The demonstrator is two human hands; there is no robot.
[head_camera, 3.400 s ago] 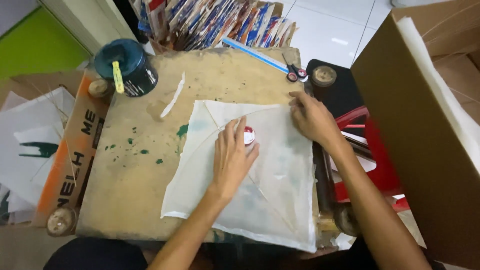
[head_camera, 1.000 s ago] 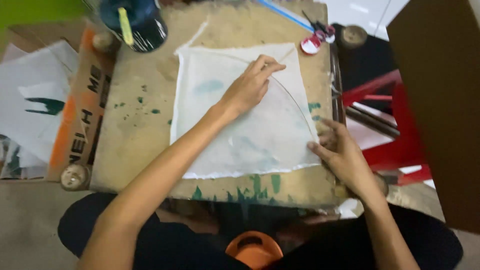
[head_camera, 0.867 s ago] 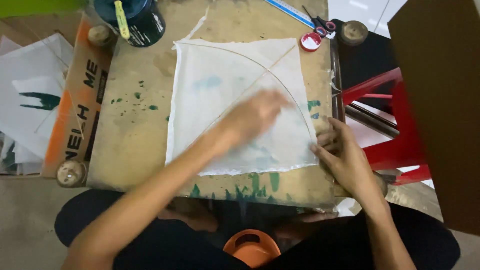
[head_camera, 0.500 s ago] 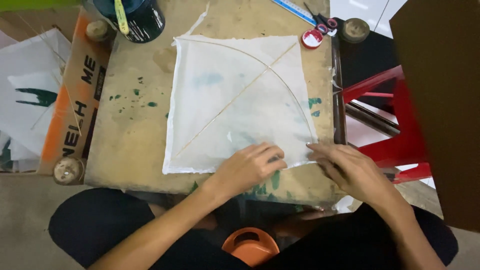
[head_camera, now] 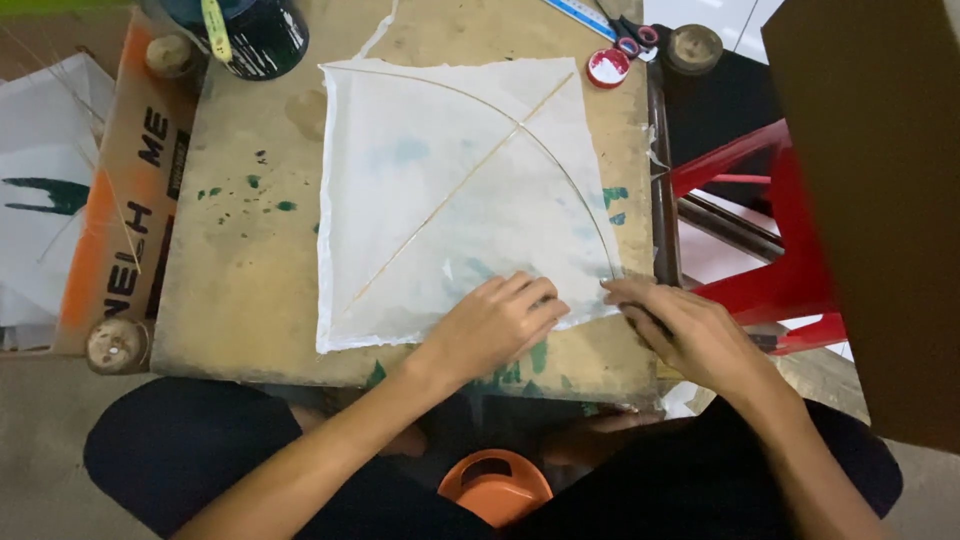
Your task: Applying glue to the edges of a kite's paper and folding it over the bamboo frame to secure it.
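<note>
Both hands, left and right, stay flat and open on the kite's 5 o'clock edge; the board is bare at 9.

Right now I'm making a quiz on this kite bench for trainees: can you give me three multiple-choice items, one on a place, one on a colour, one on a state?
1. Where do both hands press the white paper sheet?
A. its far edge
B. its near right corner
C. its left edge

2. What colour is the stool beside the table?
A. red
B. blue
C. yellow

3. How does the sheet lie?
A. rolled up
B. flat with thin sticks on it
C. folded in half

Answers:
1 B: the left hand and right hand rest at that corner.
2 A: the stool is red.
3 B: it lies spread on the wooden table with a straight stick and a bowed one across it.
</note>
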